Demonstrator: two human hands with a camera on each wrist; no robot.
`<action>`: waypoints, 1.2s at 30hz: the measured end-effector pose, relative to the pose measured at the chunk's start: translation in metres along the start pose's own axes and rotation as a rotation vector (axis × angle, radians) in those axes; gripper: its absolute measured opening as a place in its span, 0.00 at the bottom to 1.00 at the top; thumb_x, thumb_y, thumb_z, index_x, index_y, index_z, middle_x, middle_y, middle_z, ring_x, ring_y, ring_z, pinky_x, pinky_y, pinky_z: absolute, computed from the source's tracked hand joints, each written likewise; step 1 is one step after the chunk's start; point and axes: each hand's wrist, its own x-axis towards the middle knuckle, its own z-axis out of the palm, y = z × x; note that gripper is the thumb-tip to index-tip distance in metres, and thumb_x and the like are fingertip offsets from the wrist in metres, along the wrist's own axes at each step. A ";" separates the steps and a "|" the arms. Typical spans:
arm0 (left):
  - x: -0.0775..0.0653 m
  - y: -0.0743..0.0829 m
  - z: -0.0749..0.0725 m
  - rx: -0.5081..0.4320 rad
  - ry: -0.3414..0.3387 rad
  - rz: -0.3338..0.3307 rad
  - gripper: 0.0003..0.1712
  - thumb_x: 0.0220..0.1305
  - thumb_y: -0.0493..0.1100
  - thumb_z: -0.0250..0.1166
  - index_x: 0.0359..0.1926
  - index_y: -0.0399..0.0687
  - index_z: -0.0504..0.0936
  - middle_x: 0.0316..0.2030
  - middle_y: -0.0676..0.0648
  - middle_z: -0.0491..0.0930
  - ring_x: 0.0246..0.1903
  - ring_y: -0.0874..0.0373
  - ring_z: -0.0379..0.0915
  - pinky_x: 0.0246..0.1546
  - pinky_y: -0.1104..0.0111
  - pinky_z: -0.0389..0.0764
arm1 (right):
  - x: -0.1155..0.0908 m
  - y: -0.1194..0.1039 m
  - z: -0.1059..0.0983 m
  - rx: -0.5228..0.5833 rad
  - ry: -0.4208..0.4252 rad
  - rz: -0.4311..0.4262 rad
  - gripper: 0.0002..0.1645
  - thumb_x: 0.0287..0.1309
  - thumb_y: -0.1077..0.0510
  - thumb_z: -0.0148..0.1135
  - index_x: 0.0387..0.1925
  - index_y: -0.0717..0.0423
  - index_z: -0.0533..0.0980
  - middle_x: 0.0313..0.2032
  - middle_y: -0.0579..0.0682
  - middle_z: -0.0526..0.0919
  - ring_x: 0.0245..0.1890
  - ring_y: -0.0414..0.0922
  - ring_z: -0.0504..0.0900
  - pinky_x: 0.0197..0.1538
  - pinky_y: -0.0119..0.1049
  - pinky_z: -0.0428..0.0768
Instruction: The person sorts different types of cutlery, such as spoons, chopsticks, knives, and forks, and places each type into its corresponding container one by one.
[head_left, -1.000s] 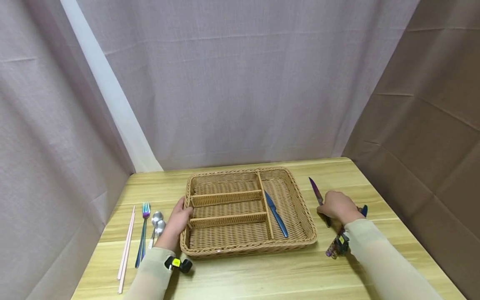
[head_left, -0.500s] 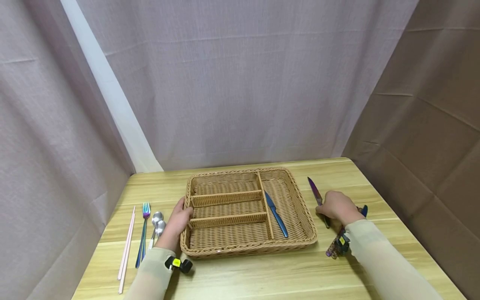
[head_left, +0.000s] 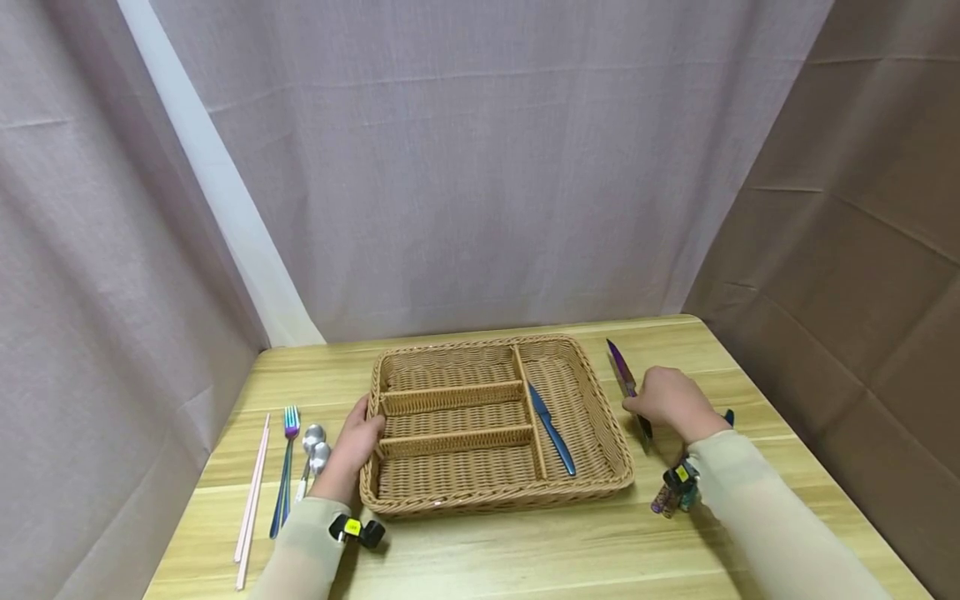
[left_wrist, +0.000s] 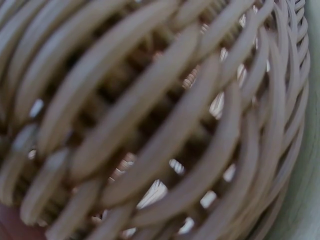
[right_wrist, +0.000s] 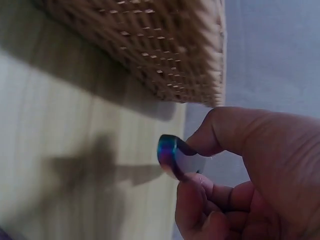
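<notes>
Pinching a purple-bladed knife [head_left: 622, 367] above the worktop [head_left: 487, 560]: right hand [head_left: 670, 407], right of frame. Left hand [head_left: 354, 448] grips wicker tray's [head_left: 495, 498] left rim, lower centre; blue knife [head_left: 552, 431] in tray's right compartment.

Pale cream sleeves [head_left: 772, 517] on both arms, plain and loose! And there, black blocky cameras [head_left: 371, 534] at the wrists, each sporting a bright yellow label [head_left: 352, 527]!

Fabric-walled booth [head_left: 480, 192] with a wood-grain table [head_left: 510, 554]
</notes>
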 end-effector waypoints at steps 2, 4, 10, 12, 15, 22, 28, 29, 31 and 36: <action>-0.002 0.004 0.001 0.005 -0.006 0.001 0.39 0.59 0.26 0.48 0.73 0.31 0.53 0.64 0.26 0.65 0.59 0.34 0.62 0.62 0.48 0.63 | -0.001 -0.003 -0.006 -0.001 0.008 -0.006 0.25 0.54 0.44 0.63 0.09 0.48 0.66 0.12 0.44 0.65 0.15 0.45 0.67 0.23 0.42 0.69; -0.001 0.003 0.000 0.006 -0.004 0.001 0.39 0.59 0.26 0.49 0.73 0.31 0.53 0.64 0.25 0.65 0.59 0.34 0.62 0.62 0.48 0.63 | -0.002 -0.007 -0.011 0.005 0.018 -0.012 0.26 0.54 0.45 0.63 0.08 0.47 0.64 0.11 0.42 0.62 0.13 0.43 0.64 0.22 0.41 0.67; 0.008 -0.016 -0.003 0.023 0.035 0.014 0.39 0.59 0.28 0.49 0.73 0.36 0.54 0.65 0.28 0.66 0.59 0.39 0.63 0.64 0.48 0.61 | -0.007 -0.024 -0.027 0.014 0.074 -0.024 0.28 0.52 0.44 0.63 0.06 0.44 0.61 0.09 0.39 0.57 0.11 0.40 0.57 0.20 0.39 0.63; 0.010 -0.020 -0.003 0.033 0.045 0.024 0.38 0.59 0.28 0.49 0.73 0.36 0.55 0.64 0.29 0.67 0.58 0.39 0.63 0.63 0.48 0.62 | -0.009 -0.031 -0.032 0.011 0.084 -0.037 0.28 0.52 0.45 0.62 0.06 0.44 0.60 0.08 0.39 0.56 0.11 0.40 0.56 0.20 0.39 0.63; 0.011 -0.023 -0.003 0.043 0.051 0.033 0.37 0.59 0.28 0.48 0.72 0.36 0.56 0.63 0.29 0.67 0.58 0.40 0.64 0.63 0.49 0.62 | -0.013 -0.042 -0.036 0.010 0.089 -0.057 0.28 0.50 0.46 0.62 0.05 0.44 0.60 0.08 0.39 0.56 0.11 0.40 0.55 0.19 0.38 0.61; 0.010 -0.022 -0.001 0.042 0.041 0.024 0.37 0.60 0.28 0.48 0.72 0.36 0.56 0.63 0.30 0.67 0.58 0.40 0.64 0.63 0.50 0.62 | -0.019 -0.064 -0.036 0.042 0.124 -0.097 0.27 0.46 0.47 0.64 0.05 0.43 0.59 0.07 0.38 0.55 0.10 0.39 0.54 0.17 0.36 0.57; 0.010 -0.022 -0.001 0.046 0.044 0.027 0.38 0.59 0.28 0.48 0.72 0.35 0.56 0.63 0.29 0.67 0.57 0.41 0.64 0.62 0.51 0.63 | -0.020 -0.079 -0.028 0.062 0.115 -0.101 0.25 0.44 0.49 0.64 0.05 0.44 0.58 0.08 0.39 0.55 0.11 0.39 0.53 0.18 0.35 0.56; 0.010 -0.022 0.000 0.049 0.044 0.028 0.38 0.59 0.28 0.49 0.72 0.35 0.56 0.63 0.29 0.67 0.57 0.41 0.64 0.62 0.50 0.63 | -0.020 -0.081 -0.026 0.062 0.108 -0.101 0.25 0.44 0.49 0.64 0.06 0.44 0.59 0.08 0.39 0.56 0.11 0.39 0.54 0.18 0.36 0.57; 0.010 -0.023 0.000 0.051 0.045 0.027 0.38 0.59 0.28 0.49 0.72 0.36 0.56 0.63 0.29 0.67 0.58 0.40 0.64 0.62 0.50 0.63 | -0.020 -0.087 -0.023 0.056 0.095 -0.105 0.25 0.44 0.49 0.64 0.06 0.44 0.59 0.08 0.39 0.57 0.11 0.39 0.56 0.18 0.36 0.59; 0.005 -0.013 0.000 0.033 0.026 0.012 0.37 0.60 0.28 0.49 0.72 0.34 0.56 0.63 0.28 0.66 0.58 0.38 0.63 0.62 0.49 0.62 | -0.018 -0.096 -0.012 0.012 0.079 -0.134 0.25 0.44 0.49 0.64 0.06 0.43 0.59 0.08 0.39 0.57 0.11 0.39 0.57 0.18 0.36 0.59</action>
